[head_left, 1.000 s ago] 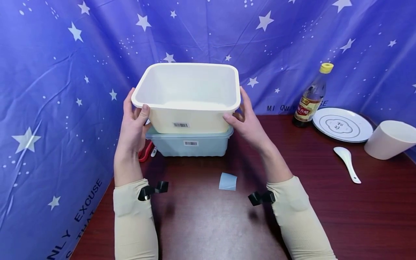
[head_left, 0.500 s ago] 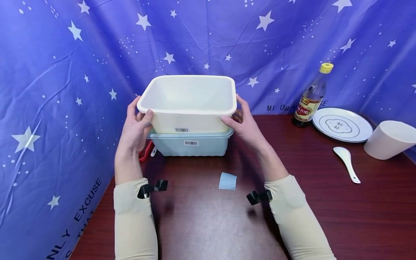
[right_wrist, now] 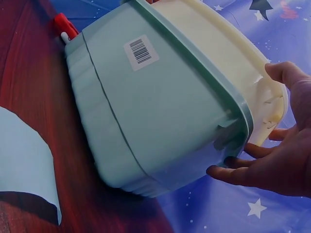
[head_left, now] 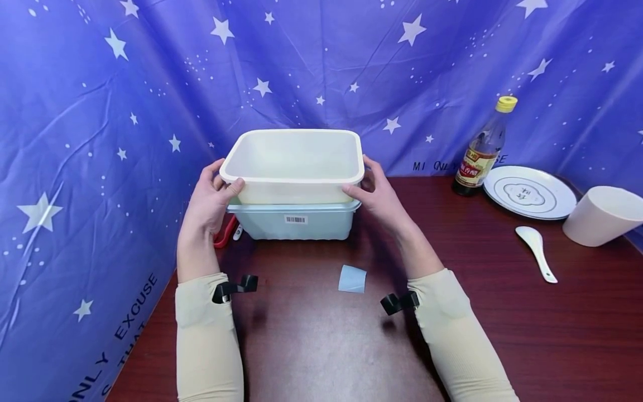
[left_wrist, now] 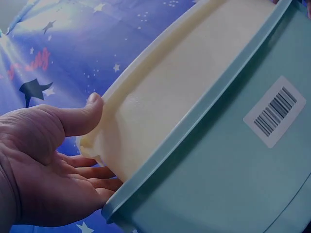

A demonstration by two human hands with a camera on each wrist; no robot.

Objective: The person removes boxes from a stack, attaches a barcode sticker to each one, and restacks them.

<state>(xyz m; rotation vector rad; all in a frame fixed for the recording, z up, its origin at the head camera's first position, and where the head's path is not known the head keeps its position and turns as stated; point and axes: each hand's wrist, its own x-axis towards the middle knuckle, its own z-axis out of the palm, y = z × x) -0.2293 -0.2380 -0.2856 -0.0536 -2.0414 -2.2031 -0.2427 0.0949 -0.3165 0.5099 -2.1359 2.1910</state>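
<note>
A cream-white plastic storage bin (head_left: 296,191) sits partway down inside a light blue-green bin (head_left: 273,224), its upper wall and rim standing above the lower one's rim. My left hand (head_left: 207,195) grips the white bin's left end, thumb at the front corner of the rim and fingers round the side. At the opposite end my right hand (head_left: 382,196) holds it the same way. In the right wrist view, several fingertips (right_wrist: 224,175) lie against the end of the blue-green bin (right_wrist: 141,97). A barcode label (left_wrist: 275,111) shows on the blue-green bin's front.
A small light-blue square (head_left: 353,279) lies in front of the bins. Behind the left hand are a red-handled item (head_left: 226,233) and a small white object (head_left: 238,233). To the right stand a yellow-capped sauce bottle (head_left: 477,156), plates (head_left: 552,192), a white spoon (head_left: 537,251) and a cup (head_left: 593,223).
Both hands have lowered the white bin into the blue-green one. Its barcode label, visible before, is now hidden behind the lower bin's wall.
</note>
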